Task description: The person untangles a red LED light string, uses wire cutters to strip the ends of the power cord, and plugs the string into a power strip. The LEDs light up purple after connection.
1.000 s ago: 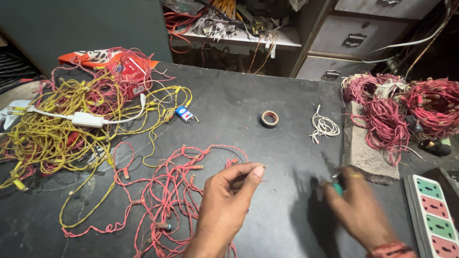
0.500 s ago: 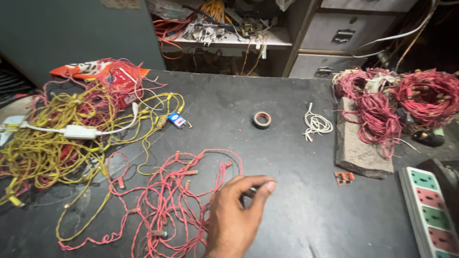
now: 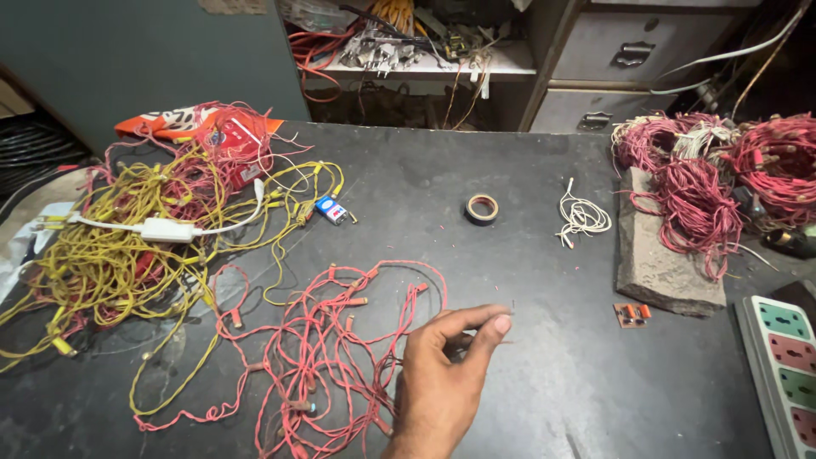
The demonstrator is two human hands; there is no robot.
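Far left of the tape roll (image 3: 481, 207), the yellow wires (image 3: 110, 255) sprawl in a heap with a white adapter (image 3: 167, 229) on top. Nearer the roll, down and left of it, the red string (image 3: 323, 357) lies loose on the tabletop (image 3: 544, 391). The left hand (image 3: 442, 382) sits just below the roll, at the string's right edge, thumb and forefinger pinched on a thin wire end. A second ago the right hand was down here too; now it's gone from view, so the left works alone. Right of the roll: a white coil (image 3: 582, 217), a small orange part (image 3: 631, 314), a stone slab (image 3: 663, 255) under red bundles (image 3: 722, 178).
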